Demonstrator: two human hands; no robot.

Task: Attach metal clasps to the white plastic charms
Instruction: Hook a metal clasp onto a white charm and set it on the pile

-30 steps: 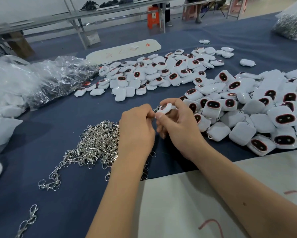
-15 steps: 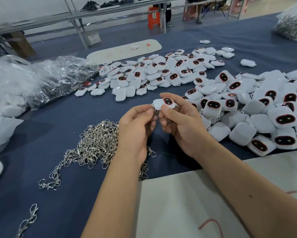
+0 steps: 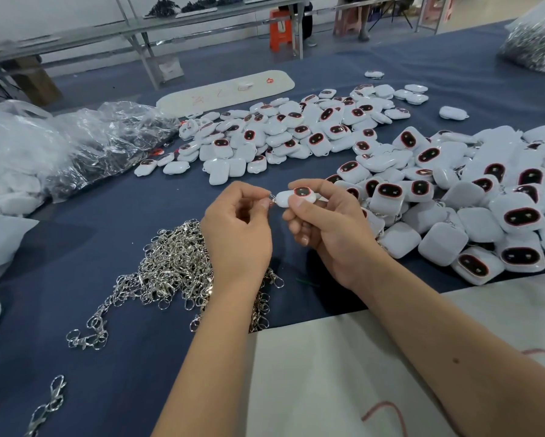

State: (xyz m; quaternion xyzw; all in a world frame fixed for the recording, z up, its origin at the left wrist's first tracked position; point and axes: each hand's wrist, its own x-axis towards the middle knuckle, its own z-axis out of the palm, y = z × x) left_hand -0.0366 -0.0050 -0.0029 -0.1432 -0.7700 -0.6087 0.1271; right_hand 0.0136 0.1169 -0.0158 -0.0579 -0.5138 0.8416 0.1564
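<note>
**Clasp meets charm above the blue table**

The right hand (image 3: 324,228) pinches a white charm (image 3: 296,197) between thumb and forefinger, its dark, red-rimmed oval facing up. The left hand (image 3: 236,234) has its fingers curled in, thumb and forefinger nipping a small metal clasp (image 3: 272,198) right at the charm's left end; clasp and charm touch there, though whether they are hooked together cannot be told. Both hands hover above the blue table cloth (image 3: 107,357), close together in the middle of the scene.

Under and to the left of the left wrist lies a tangled heap of silver clasps (image 3: 167,272), with a loose clasp (image 3: 49,405) near the left corner. To the right spreads a big pile of charms (image 3: 485,216), and a second charm pile (image 3: 296,127) lies farther back. Crumpled clear plastic bags (image 3: 85,143) sit at the far left. A pale board (image 3: 343,373) lies under the forearms at the near edge.
</note>
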